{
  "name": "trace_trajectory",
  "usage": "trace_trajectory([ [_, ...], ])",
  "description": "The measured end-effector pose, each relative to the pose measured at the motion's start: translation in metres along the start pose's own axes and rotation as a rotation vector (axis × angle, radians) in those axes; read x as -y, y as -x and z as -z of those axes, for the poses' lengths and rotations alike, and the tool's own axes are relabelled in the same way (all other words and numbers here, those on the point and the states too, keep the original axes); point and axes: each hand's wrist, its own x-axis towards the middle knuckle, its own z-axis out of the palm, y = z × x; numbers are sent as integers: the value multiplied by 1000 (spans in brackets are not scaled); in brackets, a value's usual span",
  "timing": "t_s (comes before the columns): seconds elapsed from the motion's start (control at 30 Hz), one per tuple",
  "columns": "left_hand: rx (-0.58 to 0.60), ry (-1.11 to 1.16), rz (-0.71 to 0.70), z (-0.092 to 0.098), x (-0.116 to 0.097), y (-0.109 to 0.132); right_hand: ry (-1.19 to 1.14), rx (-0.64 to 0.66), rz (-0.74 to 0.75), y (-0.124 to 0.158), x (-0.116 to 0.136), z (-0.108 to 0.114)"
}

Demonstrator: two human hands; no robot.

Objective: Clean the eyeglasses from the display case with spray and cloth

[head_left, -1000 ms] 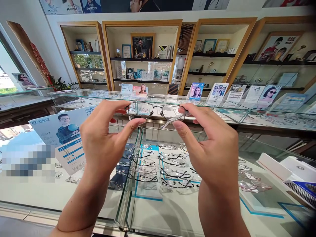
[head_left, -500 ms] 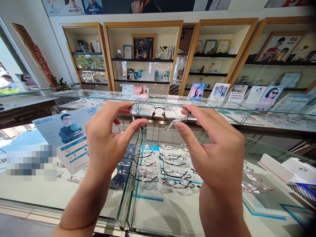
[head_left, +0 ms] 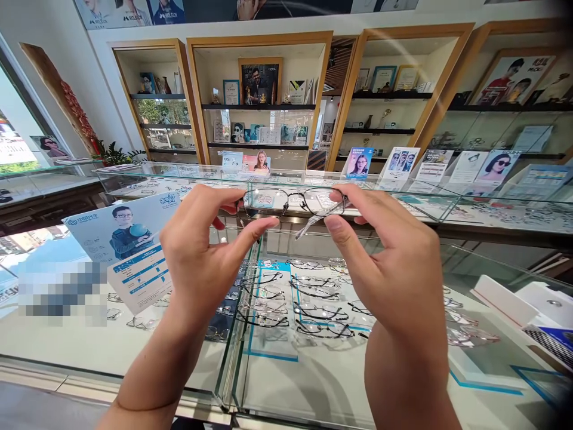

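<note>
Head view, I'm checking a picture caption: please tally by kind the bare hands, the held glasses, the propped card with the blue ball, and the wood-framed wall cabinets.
Left hand and right hand: 2
Held glasses: 1
Blue-ball card: 1
Wood-framed wall cabinets, the rightmost cut off by the picture's edge: 4
Total: 8

High at the far left, I read "MOLSION" on the white paper poster (head_left: 134, 13) and again on the dark blue rectangular poster (head_left: 168, 12) to its right. Far, left of middle, I read "HOYA" on the black poster in a golden-brown wooden frame (head_left: 259, 82). Lettering on the pale blue paper leaflet (head_left: 123, 230), near left, I cannot reliably make out.
</note>
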Motion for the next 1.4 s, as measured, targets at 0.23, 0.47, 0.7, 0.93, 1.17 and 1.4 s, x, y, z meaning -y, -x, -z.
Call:
trace_trajectory([
  [0.23,-4,-8,-17,0,0,0,-2,12,-11,0,-2,0],
  [0.47,-8,-10,-13,0,1,1,-12,3,-13,0,-3,-2],
  [0.7,13,13,17,-2,3,1,-3,-2,-7,0,-3,-2],
  [0.93,103,79,121,-8,6,0,13,-81,-22,1,1,-1],
  [1.17,49,163,158,-18,10,1,29,-131,31,1,0,-8],
  [1.4,43,325,247,-32,15,4,48,-202,125,3,1,-13],
])
